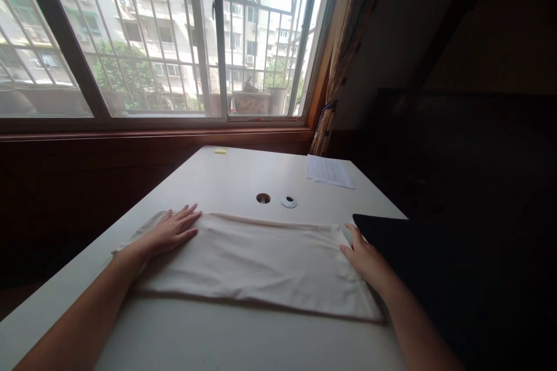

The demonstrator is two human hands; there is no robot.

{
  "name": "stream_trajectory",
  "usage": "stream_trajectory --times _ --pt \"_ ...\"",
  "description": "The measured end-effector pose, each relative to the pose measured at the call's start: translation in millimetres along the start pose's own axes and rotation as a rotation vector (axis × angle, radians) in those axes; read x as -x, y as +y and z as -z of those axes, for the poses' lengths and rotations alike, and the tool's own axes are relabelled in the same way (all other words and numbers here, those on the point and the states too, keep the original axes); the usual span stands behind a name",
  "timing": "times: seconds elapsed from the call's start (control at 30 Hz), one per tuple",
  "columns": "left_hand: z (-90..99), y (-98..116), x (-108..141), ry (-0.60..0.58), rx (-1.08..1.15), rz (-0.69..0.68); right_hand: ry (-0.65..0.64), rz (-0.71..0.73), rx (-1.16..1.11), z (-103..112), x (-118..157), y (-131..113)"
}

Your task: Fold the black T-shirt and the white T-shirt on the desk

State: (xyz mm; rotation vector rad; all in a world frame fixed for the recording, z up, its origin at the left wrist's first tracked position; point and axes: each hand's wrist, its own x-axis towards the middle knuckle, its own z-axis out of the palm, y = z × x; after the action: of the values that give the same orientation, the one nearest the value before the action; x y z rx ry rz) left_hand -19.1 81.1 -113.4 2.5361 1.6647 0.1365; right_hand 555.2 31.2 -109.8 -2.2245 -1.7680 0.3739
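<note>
A cream-coloured cloth (261,261), folded into a long flat strip with soft wrinkles, lies across the white table (235,177). My left hand (174,229) rests flat on the cloth near its left end, fingers stretched out toward the far edge. At the opposite end, my right hand (363,255) touches the cloth's right edge, thumb and fingers apart. Part of the cloth's left end is covered by my left hand and forearm. The right fingers are partly in shadow.
Beyond the cloth are a round cable hole (263,199) and its loose ring cover (289,202). Printed paper (329,171) and a yellow sticky note (220,151) lie toward the far edge. A black mat (391,249) borders my right hand. A barred window (165,40) stands behind.
</note>
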Motion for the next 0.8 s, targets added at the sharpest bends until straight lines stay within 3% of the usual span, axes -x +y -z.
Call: stream_trajectory --times 0.07,0.13,0.27,0.4,0.57,0.8 --pt "0.2 24.9 -2.7 0.091 -0.024 -0.037 -0.006 0.0 0.019 0.7 1.0 -2.8" --pt "0.8 60.5 -5.8 0.118 -0.03 -0.162 -0.009 -0.003 0.034 1.1 1.9 -4.1" --pt "-3.2 137.9 -18.2 0.008 -0.011 -0.425 -0.002 0.009 0.036 1.4 3.1 -4.1" --pt "-13.1 186.0 -43.8 -0.062 0.012 -0.418 0.003 0.018 0.025 1.2 3.1 -4.4" --pt "-22.4 200.8 -70.2 -0.019 0.014 -0.316 0.005 0.031 0.043 1.8 4.8 -6.1" --pt "-28.9 191.9 -67.1 0.03 -0.013 -0.371 -0.002 0.019 0.029 3.6 6.3 -7.0"
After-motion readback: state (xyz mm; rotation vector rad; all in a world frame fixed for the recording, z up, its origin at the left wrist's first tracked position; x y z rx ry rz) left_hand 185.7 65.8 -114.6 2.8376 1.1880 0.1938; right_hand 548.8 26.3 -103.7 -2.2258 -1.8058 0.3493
